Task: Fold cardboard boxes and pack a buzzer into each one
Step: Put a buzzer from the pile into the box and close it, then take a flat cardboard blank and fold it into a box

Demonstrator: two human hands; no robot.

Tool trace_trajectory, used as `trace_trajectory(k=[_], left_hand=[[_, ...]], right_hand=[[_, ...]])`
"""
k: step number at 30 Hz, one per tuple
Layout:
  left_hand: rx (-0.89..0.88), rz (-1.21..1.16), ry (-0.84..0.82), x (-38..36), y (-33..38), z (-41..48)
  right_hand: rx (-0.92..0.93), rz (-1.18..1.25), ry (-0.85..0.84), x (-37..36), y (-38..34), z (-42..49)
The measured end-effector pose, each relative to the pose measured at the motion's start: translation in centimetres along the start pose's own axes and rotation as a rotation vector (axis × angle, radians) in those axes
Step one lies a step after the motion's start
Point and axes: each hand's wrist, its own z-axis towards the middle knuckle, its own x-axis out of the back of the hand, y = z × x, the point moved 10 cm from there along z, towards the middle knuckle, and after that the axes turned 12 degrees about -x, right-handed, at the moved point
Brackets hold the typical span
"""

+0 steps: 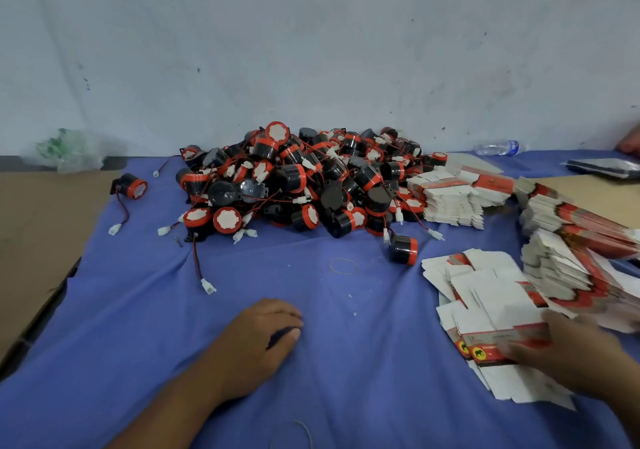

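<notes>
A big pile of black buzzers with red rims (pixel 304 178) and red wires lies at the back middle of the blue cloth (pixel 173 310). One buzzer (pixel 403 249) stands apart near the flat boxes. Flat white-and-red cardboard boxes (pixel 485 286) are fanned out at the right. My right hand (pixel 575 355), blurred, pinches the end of one flat box (pixel 485 348) on top of that fan. My left hand (pixel 263 338) rests on the cloth with its fingers loosely curled, holding nothing.
More stacks of flat boxes (pixel 450 199) (pixel 568 227) lie at the right. A lone buzzer (pixel 133 187) sits at the far left, a rubber band (pixel 343 266) lies mid-cloth, and a water bottle (pixel 498 147) is by the wall. Brown cardboard (pixel 34 241) borders the cloth on the left.
</notes>
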Motion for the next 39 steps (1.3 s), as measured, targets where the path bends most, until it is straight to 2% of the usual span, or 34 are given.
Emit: trace_trajectory(k=[2,4,5,6,8,12,14,17,21,23,25,29,31,35,39], left_hand=[[-0.002,-0.012,0.004,0.0,0.0,-0.1],[-0.007,-0.013,0.008,0.1,-0.2,-0.1],[-0.008,-0.016,0.008,0.1,-0.3,-0.1],[-0.006,-0.020,0.007,0.1,-0.4,0.0],[-0.012,-0.022,0.009,0.0,-0.4,0.0],[-0.017,-0.020,0.020,0.1,-0.3,0.0],[-0.013,-0.024,0.021,0.1,-0.4,-0.1],[-0.015,-0.035,0.022,0.1,-0.4,0.0],[-0.008,-0.037,0.041,0.3,-0.4,0.0],[0.001,-0.054,0.043,0.3,-0.5,-0.1],[-0.002,-0.057,0.040,0.2,-0.4,0.0],[-0.011,-0.041,0.044,0.3,-0.3,0.0],[-0.021,-0.040,0.041,0.3,-0.1,0.1],[-0.020,-0.034,0.042,0.4,-0.1,0.1],[-0.021,-0.035,0.046,0.5,-0.1,0.1]], right_hand=[[-0.128,0.039,-0.169,-3.4,2.3,-1.8],[-0.118,0.243,-0.113,-1.8,2.0,-1.0],[-0.148,0.284,-0.086,-1.0,2.3,-0.6],[-0.147,0.227,-0.097,-0.8,2.5,-0.9],[-0.144,0.282,-0.154,-1.0,3.5,-0.8],[-0.128,0.443,-0.064,-1.1,6.7,2.4],[-0.113,0.465,0.072,-0.4,7.6,3.9],[-0.114,0.404,0.226,0.6,7.9,5.6],[-0.205,0.193,0.242,-0.7,5.0,4.2],[-0.210,0.218,0.211,-1.1,3.4,2.7],[-0.213,0.349,0.155,-1.5,3.0,1.9],[-0.132,0.160,-0.039,-2.4,0.0,0.1],[-0.058,0.047,-0.073,-2.6,-1.8,-0.8],[0.109,-0.050,-0.030,-1.7,-5.3,-2.1],[0.226,-0.306,0.061,-2.0,-8.0,-3.9]])
